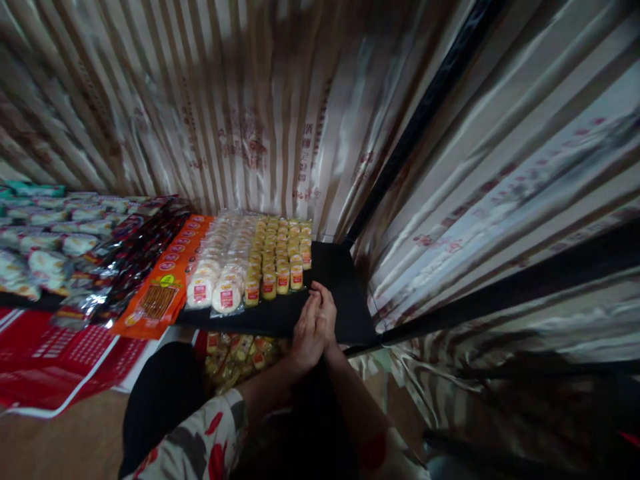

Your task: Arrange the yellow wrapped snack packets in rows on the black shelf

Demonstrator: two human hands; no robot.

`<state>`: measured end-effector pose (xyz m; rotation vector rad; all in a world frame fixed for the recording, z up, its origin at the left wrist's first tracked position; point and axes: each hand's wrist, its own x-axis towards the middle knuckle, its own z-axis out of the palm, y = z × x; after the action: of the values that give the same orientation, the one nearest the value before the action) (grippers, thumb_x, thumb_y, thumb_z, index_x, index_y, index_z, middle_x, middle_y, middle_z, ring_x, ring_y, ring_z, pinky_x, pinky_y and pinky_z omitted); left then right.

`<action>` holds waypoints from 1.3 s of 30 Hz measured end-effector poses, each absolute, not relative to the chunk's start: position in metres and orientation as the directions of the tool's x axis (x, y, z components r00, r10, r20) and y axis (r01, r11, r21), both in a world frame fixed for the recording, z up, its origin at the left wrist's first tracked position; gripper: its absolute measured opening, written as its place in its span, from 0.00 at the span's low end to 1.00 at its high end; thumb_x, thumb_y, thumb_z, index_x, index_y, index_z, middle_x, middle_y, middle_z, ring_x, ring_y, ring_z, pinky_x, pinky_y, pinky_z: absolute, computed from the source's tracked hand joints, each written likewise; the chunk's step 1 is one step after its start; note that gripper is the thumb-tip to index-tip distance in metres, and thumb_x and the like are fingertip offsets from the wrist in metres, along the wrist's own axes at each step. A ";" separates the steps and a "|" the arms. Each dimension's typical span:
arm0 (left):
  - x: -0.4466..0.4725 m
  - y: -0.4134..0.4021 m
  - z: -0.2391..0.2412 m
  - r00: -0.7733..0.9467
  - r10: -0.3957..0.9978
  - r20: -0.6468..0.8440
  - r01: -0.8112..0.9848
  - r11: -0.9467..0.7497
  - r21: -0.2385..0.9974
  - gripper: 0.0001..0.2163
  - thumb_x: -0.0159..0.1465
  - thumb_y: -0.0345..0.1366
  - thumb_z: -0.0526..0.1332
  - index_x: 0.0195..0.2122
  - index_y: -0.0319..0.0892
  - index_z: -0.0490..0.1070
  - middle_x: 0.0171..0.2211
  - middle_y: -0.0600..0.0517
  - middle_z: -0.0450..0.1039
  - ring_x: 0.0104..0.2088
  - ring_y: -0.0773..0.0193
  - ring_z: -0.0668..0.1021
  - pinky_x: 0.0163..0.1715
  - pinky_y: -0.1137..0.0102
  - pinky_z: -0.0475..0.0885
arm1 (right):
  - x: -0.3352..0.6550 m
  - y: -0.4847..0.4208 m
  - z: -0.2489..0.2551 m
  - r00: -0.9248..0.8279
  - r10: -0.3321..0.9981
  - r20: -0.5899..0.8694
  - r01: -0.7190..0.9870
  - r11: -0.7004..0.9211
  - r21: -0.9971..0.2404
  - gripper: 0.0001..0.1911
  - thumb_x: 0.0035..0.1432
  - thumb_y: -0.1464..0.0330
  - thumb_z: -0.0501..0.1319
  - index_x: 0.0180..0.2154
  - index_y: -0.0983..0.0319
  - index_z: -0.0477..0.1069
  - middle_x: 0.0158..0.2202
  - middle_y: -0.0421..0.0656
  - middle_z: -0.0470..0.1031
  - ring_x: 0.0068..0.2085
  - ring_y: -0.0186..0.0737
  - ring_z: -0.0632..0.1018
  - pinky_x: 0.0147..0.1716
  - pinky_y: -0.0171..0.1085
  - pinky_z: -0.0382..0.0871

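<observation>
Head camera is looking down at the left hand [306, 337] and the right hand [327, 310], which are pressing against each other side by side, fingers stretching forward. Whether they are gripping anything between them cannot be told. Both are hovering over the bare front right part of a black shelf board [345, 280], with the fingertips lying just beside the nearest row of small yellow packets [280, 257]. Those packets are standing in neat rows running back towards a glossy striped curtain [240, 120]. Round white cakes in clear wrappers [220, 277] are lying in rows to their left, touching them. Orange packets [167, 283] are sitting further left, then dark glossy packets [127, 257] and pale packets [45, 243]. A bag of loose yellow snacks [237, 353] is showing under the board's front edge, near the left wrist. A floral sleeve [210, 443] is covering the left forearm.
</observation>
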<state>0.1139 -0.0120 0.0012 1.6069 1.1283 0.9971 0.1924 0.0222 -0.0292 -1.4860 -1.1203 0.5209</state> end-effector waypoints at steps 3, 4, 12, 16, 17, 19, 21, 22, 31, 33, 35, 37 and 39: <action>0.087 -0.045 -0.001 0.322 0.930 0.178 0.240 -0.262 0.935 0.22 0.64 0.35 0.46 0.59 0.37 0.55 0.60 0.44 0.56 0.60 0.60 0.59 0.60 0.62 0.54 | 0.171 -0.012 -0.030 0.418 0.872 0.252 0.319 0.119 -0.940 0.19 0.51 0.70 0.52 0.46 0.60 0.67 0.44 0.45 0.71 0.42 0.38 0.74 0.42 0.39 0.69; 0.077 -0.055 -0.001 0.333 0.926 0.175 0.243 -0.264 0.934 0.22 0.64 0.35 0.46 0.59 0.38 0.55 0.60 0.43 0.56 0.60 0.60 0.60 0.60 0.61 0.55 | 0.164 -0.023 -0.031 0.404 0.881 0.247 0.318 0.118 -0.941 0.19 0.52 0.70 0.52 0.47 0.60 0.67 0.44 0.45 0.70 0.41 0.38 0.74 0.42 0.39 0.69; -0.007 -0.107 -0.024 0.402 0.907 0.127 0.263 -0.247 0.933 0.19 0.63 0.39 0.50 0.54 0.41 0.60 0.54 0.43 0.64 0.54 0.58 0.67 0.55 0.58 0.61 | 0.108 -0.088 -0.053 0.139 0.963 0.231 0.449 0.147 -0.881 0.18 0.54 0.73 0.49 0.43 0.59 0.71 0.43 0.44 0.73 0.46 0.40 0.73 0.48 0.40 0.66; -0.037 -0.106 -0.056 0.284 0.958 -0.027 0.386 -0.088 0.918 0.17 0.63 0.35 0.47 0.51 0.40 0.63 0.50 0.43 0.69 0.51 0.59 0.71 0.53 0.60 0.63 | 0.091 -0.087 -0.070 0.031 0.999 0.014 0.616 -0.008 -0.787 0.19 0.52 0.76 0.50 0.45 0.64 0.71 0.46 0.49 0.73 0.49 0.42 0.72 0.52 0.41 0.63; -0.042 -0.103 -0.064 0.260 0.963 -0.066 0.448 -0.060 0.892 0.16 0.63 0.34 0.48 0.51 0.39 0.63 0.50 0.43 0.69 0.50 0.59 0.71 0.53 0.60 0.64 | 0.088 -0.084 -0.075 0.021 0.999 -0.047 0.656 -0.049 -0.753 0.19 0.52 0.76 0.51 0.45 0.64 0.71 0.47 0.50 0.73 0.50 0.43 0.71 0.52 0.41 0.62; -0.051 -0.093 -0.078 0.208 0.966 -0.155 0.600 -0.001 0.800 0.17 0.60 0.29 0.49 0.50 0.38 0.64 0.49 0.43 0.70 0.50 0.60 0.72 0.51 0.63 0.65 | 0.085 -0.079 -0.083 0.017 0.989 -0.149 0.716 -0.116 -0.688 0.19 0.54 0.76 0.51 0.47 0.65 0.70 0.47 0.50 0.73 0.50 0.43 0.72 0.52 0.41 0.62; -0.056 -0.082 -0.088 0.143 0.959 -0.246 0.755 0.055 0.653 0.16 0.59 0.27 0.50 0.48 0.37 0.66 0.46 0.44 0.70 0.48 0.61 0.72 0.48 0.67 0.66 | 0.083 -0.075 -0.090 0.012 0.977 -0.211 0.750 -0.148 -0.644 0.19 0.55 0.75 0.50 0.48 0.64 0.69 0.48 0.50 0.73 0.50 0.43 0.72 0.52 0.41 0.62; -0.058 -0.075 -0.091 0.115 0.954 -0.277 0.812 0.070 0.579 0.14 0.59 0.27 0.50 0.46 0.37 0.67 0.45 0.44 0.71 0.47 0.62 0.72 0.47 0.69 0.66 | 0.083 -0.074 -0.092 -0.001 0.975 -0.222 0.757 -0.145 -0.638 0.19 0.56 0.75 0.50 0.48 0.64 0.69 0.48 0.49 0.73 0.50 0.43 0.72 0.52 0.41 0.62; -0.055 -0.032 -0.120 0.022 0.943 -0.332 0.954 0.079 0.289 0.12 0.60 0.27 0.50 0.43 0.34 0.68 0.44 0.40 0.70 0.49 0.55 0.70 0.49 0.64 0.61 | 0.078 -0.052 -0.099 -0.056 0.970 -0.235 0.727 -0.122 -0.676 0.17 0.56 0.75 0.51 0.45 0.64 0.71 0.47 0.48 0.74 0.49 0.40 0.73 0.51 0.38 0.63; -0.053 -0.028 -0.124 0.015 0.941 -0.337 0.969 0.070 0.239 0.13 0.60 0.27 0.50 0.44 0.34 0.67 0.44 0.40 0.70 0.49 0.54 0.69 0.47 0.64 0.62 | 0.075 -0.047 -0.105 -0.061 0.968 -0.242 0.723 -0.125 -0.679 0.16 0.55 0.75 0.52 0.44 0.62 0.71 0.47 0.47 0.74 0.49 0.40 0.73 0.51 0.38 0.63; -0.052 -0.023 -0.126 0.012 0.939 -0.343 0.979 0.059 0.197 0.14 0.60 0.27 0.50 0.46 0.34 0.65 0.43 0.39 0.70 0.48 0.54 0.70 0.45 0.64 0.63 | 0.072 -0.044 -0.113 -0.052 0.967 -0.251 0.719 -0.138 -0.681 0.16 0.55 0.75 0.52 0.44 0.62 0.72 0.46 0.46 0.74 0.49 0.39 0.73 0.51 0.38 0.63; -0.049 -0.019 -0.126 0.013 0.938 -0.346 0.986 0.046 0.163 0.14 0.60 0.26 0.49 0.46 0.34 0.65 0.42 0.39 0.70 0.47 0.53 0.70 0.44 0.63 0.63 | 0.071 -0.043 -0.122 -0.032 0.963 -0.269 0.710 -0.168 -0.684 0.16 0.54 0.75 0.52 0.43 0.61 0.72 0.46 0.47 0.74 0.48 0.40 0.73 0.51 0.39 0.63; -0.047 -0.016 -0.126 0.019 0.939 -0.344 0.990 0.030 0.139 0.14 0.60 0.25 0.48 0.45 0.33 0.66 0.42 0.38 0.70 0.46 0.52 0.70 0.44 0.62 0.63 | 0.071 -0.043 -0.129 -0.016 0.957 -0.289 0.694 -0.198 -0.692 0.17 0.54 0.75 0.52 0.43 0.62 0.72 0.46 0.47 0.74 0.48 0.41 0.73 0.51 0.40 0.63</action>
<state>-0.0474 -0.0160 -0.1263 1.9628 1.9740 -0.2082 0.0711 -0.0434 -0.1286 -1.9211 -1.7209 1.0511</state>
